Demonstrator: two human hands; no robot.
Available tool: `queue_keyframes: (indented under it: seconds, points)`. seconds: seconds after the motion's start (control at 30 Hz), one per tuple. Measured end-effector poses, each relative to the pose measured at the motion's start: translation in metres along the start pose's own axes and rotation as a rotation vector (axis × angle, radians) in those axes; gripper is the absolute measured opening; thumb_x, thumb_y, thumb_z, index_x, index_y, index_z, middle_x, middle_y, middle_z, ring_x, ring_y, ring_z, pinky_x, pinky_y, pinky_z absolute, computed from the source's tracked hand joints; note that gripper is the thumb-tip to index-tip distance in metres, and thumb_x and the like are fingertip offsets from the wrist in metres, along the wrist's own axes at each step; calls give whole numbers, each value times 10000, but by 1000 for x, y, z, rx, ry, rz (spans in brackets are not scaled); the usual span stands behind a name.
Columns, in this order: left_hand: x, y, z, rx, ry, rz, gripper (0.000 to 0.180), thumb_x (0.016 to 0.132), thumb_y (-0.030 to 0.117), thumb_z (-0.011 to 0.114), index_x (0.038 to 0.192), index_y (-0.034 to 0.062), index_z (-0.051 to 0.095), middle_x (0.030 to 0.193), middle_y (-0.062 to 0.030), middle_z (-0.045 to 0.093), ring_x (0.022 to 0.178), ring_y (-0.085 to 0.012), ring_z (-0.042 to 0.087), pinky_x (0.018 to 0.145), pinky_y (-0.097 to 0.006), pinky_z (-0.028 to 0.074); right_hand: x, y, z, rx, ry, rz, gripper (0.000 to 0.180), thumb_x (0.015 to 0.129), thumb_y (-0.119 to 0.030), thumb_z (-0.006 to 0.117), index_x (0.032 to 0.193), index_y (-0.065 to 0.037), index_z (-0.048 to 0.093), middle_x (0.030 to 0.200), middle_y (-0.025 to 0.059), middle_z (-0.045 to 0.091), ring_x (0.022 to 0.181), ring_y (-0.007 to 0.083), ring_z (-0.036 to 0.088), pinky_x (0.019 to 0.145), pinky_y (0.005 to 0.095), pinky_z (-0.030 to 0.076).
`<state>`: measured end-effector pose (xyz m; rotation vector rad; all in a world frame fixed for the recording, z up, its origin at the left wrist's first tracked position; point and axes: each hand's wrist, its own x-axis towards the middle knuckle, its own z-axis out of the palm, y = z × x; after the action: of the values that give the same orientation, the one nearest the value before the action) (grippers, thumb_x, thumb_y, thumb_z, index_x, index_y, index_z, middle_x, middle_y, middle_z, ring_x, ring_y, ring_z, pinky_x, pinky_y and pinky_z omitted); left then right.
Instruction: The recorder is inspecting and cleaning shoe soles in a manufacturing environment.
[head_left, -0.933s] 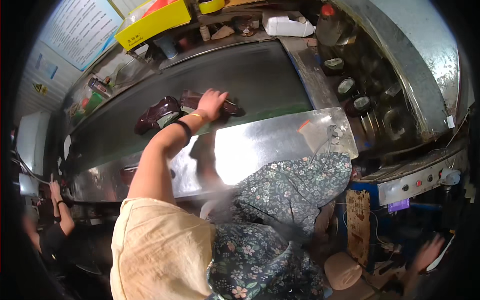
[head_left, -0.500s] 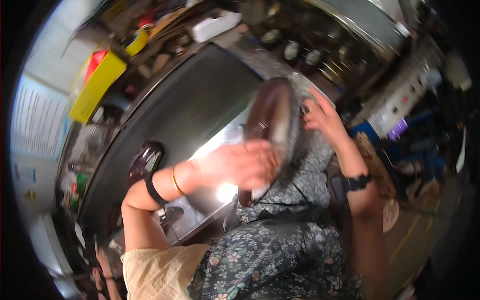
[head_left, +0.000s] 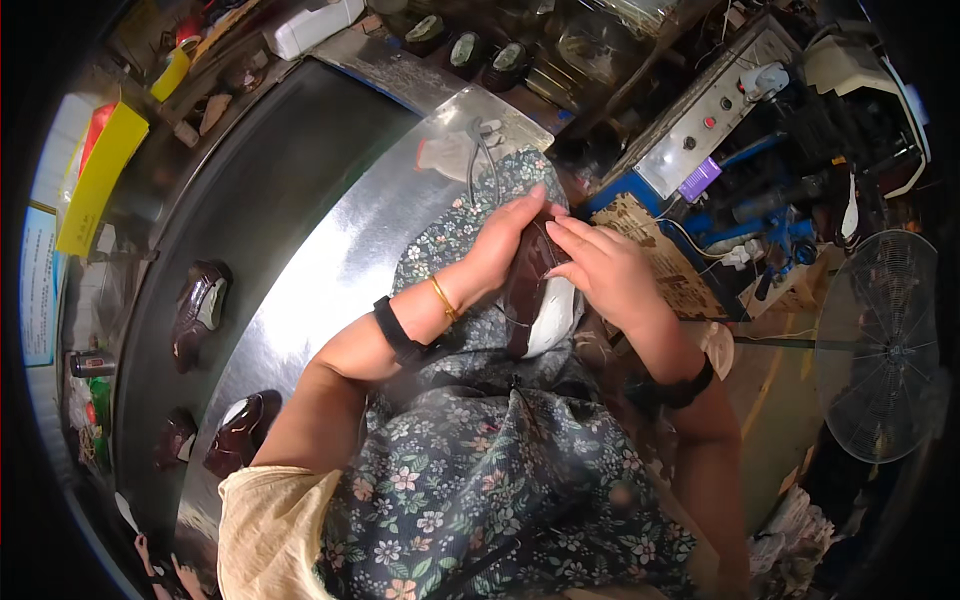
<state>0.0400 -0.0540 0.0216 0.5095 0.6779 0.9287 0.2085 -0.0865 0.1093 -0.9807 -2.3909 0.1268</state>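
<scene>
A glossy dark brown shoe [head_left: 526, 280], with a white section [head_left: 552, 318] at its near end, lies in my lap on the floral apron. My left hand [head_left: 503, 238] grips its far end from the left, thumb along the upper. From the right, my right hand [head_left: 608, 275] closes over the same end, its fingertips against the brown surface close to the left hand. Both palms hide part of that end. Beyond the hands, metal pincers [head_left: 481, 165] lie on the steel plate and the apron's edge, beside a white glove [head_left: 442, 156].
Brown shoes stand to my left: one on the dark belt [head_left: 200, 312], another by the steel plate's edge [head_left: 236, 434]. A machine with a control panel [head_left: 705, 125] stands at the right, with a fan [head_left: 890, 345] nearer. More shoes [head_left: 465, 52] sit on the far shelf.
The shoe has come down against the apron. My right hand, earlier spread and apart from it, now grips it. My left hand has moved to its far end, and the view has shifted.
</scene>
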Motion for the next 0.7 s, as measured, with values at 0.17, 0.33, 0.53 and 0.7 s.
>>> queue_keyframes:
  seconds: [0.17, 0.33, 0.53, 0.7]
  points:
    - [-10, 11, 22, 212, -3, 124, 349, 976, 318, 522, 1010, -7, 646, 888, -87, 674, 786, -146, 638, 723, -286, 521, 0, 4, -7, 42, 11, -167, 500, 628, -173, 824, 1075, -26, 653, 1022, 99, 661, 810, 265, 636, 698, 339, 532]
    - [13, 6, 27, 112, -14, -222, 205, 945, 189, 533, 949, 21, 651, 848, -77, 664, 749, -164, 632, 687, -295, 518, 2, 31, -23, 158, -295, -103, 428, 681, -218, 810, 1033, -10, 682, 975, 138, 682, 799, 290, 643, 718, 362, 501]
    - [13, -19, 22, 1212, 112, 1057, 285, 893, 218, 618, 1087, 10, 598, 1090, -146, 611, 979, -286, 589, 919, -362, 442, -40, 13, 55, 1093, 337, 822, 406, 876, -74, 632, 1262, 30, 561, 1112, 124, 652, 1077, 186, 597, 942, 310, 449]
    - [19, 2, 8, 1300, 85, 521, 396, 804, 203, 694, 1147, 33, 593, 1072, -139, 630, 954, -257, 610, 809, -344, 489, -94, 16, 87, 1023, 156, 1033, 282, 960, -106, 552, 1186, 54, 603, 1085, 35, 655, 964, 83, 568, 882, 252, 445]
